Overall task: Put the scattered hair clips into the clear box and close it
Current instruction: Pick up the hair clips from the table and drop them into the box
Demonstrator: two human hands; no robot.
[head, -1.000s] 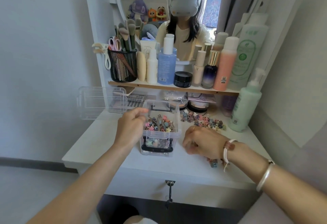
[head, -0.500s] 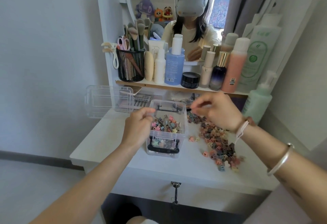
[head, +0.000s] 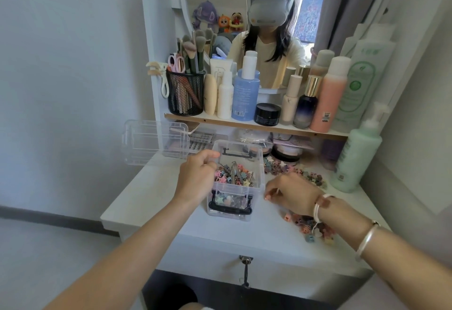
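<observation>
- The clear box point(head: 238, 188) sits open on the white dressing table point(head: 151, 194), and it is the landmark for everything here.
- Inside the box lies a jumble of small coloured hair clips, pink, blue and yellow stars among them.
- The left hand point(head: 197, 178) clasps the box's left wall, fingers curled over the rim and the thumb lying along the far-left corner.
- The right hand point(head: 292, 196) hovers low over the table just right of the box, fingers bunched together at the tips; whether they pinch a clip I cannot tell.
- Scattered hair clips point(head: 315, 227) lie in a pile right of the box, towards the table's front edge, partly under the right wrist.
- More loose clips point(head: 293, 171) trail away from the box's far-right corner towards a green pump bottle point(head: 355, 155).
- The box's clear lid point(head: 155, 142) stands to the far left of the box, propped up at the table's back edge.
- Beyond the box, a shelf point(head: 256, 126) carries bottles and jars, with a black mesh brush holder point(head: 186, 93) at its left end.
</observation>
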